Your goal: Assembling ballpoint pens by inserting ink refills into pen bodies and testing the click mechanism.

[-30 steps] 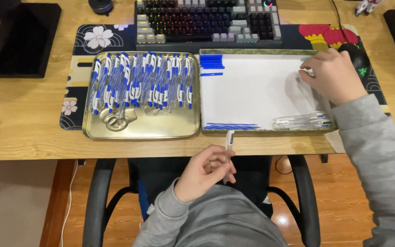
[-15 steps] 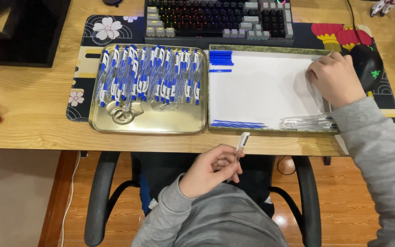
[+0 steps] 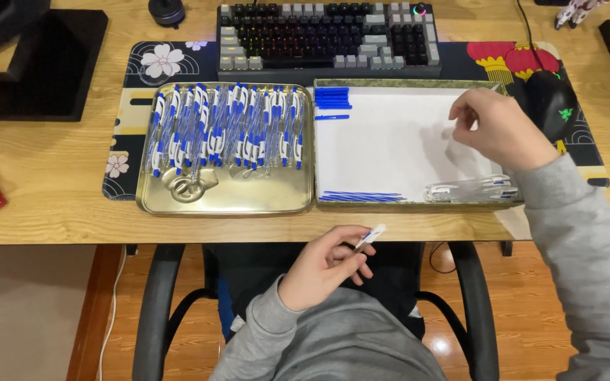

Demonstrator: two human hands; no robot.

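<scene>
I'm looking down on the desk (image 3: pixel 51 204), which fills the upper half of the frame. Centre frame sit two trays side by side: the gold tray (image 3: pixel 227 201) left of centre, packed with blue-and-white pens (image 3: pixel 227 127), and the white-lined tray (image 3: pixel 390 148) touching it on the right. My right hand (image 3: pixel 499 130) hovers over that tray's upper right part, fingers pinched narrow; I can't tell what's in them. My left hand (image 3: pixel 326 264) sits below the desk edge, lower centre, closed on a pen piece (image 3: pixel 368 236) whose long axis tilts up-right towards the white tray. The clear barrels (image 3: pixel 471 189) lie along that tray's lower right edge, nearer my right hand.
</scene>
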